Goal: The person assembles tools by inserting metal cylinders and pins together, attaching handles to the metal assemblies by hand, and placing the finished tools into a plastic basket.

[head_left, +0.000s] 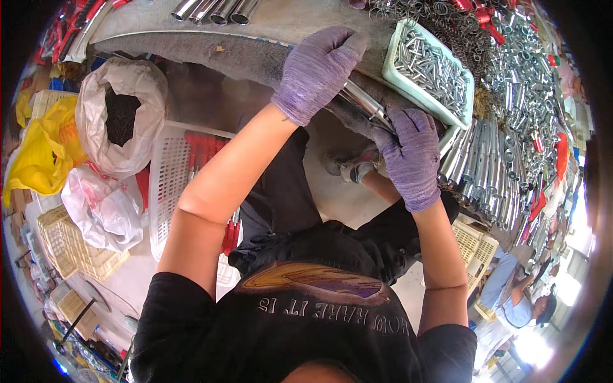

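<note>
A shiny chrome metal tube point(364, 102) runs slantwise between my two hands, above the near edge of the workbench. My left hand point(319, 73), in a purple knit glove, is closed round its upper end. In a matching glove, my right hand point(412, 156) pinches the lower end, where a narrower part shows. The fingertips partly hide that end, so its detail cannot be made out. Just beyond my right hand stands a pale green tray point(389, 71) full of small metal pins point(429, 67).
Several chrome tubes point(223, 11) lie at the bench's far side. Metal parts point(485, 159) and springs point(447, 29) are heaped at the right. At the left are a white sack point(150, 83) and a white crate point(169, 185) with red-handled pieces. A person point(520, 297) sits at the lower right.
</note>
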A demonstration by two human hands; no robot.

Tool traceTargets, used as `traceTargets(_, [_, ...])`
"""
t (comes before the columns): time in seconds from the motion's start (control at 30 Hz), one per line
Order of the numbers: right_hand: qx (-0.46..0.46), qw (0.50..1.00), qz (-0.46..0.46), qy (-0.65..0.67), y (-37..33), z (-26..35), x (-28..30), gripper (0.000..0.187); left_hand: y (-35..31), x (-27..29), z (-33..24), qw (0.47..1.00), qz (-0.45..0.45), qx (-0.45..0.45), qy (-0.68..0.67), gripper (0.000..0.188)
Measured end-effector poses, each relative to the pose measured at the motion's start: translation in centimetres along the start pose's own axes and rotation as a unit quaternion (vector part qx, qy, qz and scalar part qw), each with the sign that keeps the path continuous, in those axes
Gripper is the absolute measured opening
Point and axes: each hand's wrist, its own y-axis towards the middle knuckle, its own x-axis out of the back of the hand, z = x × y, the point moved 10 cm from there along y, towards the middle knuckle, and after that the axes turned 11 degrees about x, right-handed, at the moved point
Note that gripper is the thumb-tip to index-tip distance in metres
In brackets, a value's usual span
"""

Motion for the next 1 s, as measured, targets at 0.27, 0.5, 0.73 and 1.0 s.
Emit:
traceTargets(0.27, [-0.036,0.999,0.041,-0.003,-0.2,-0.8,0.1,0.040,-5.2,-2.6,-4.8,0.845,0.047,-0.368,0.385,0.037])
traceTargets(0.5, [-0.052,0.990,-0.090,0.100,0.8,-1.1,8.3,0.045,-7.3,-7.1,-7.1,0.845,0.117,-0.419,0.311,0.053])
traceTargets(0.73, [-0.036,0.993,-0.111,0.010,5.4,-0.4,11.1,0.025,-5.5,-9.7,-4.3,0.939,0.221,-0.230,-0.132,0.041])
traceTargets(1.0, [-0.081,0.989,-0.118,-0.035,5.9,-0.9,10.9,0.019,-5.2,-10.1,-5.4,0.911,0.235,-0.270,-0.203,0.023])
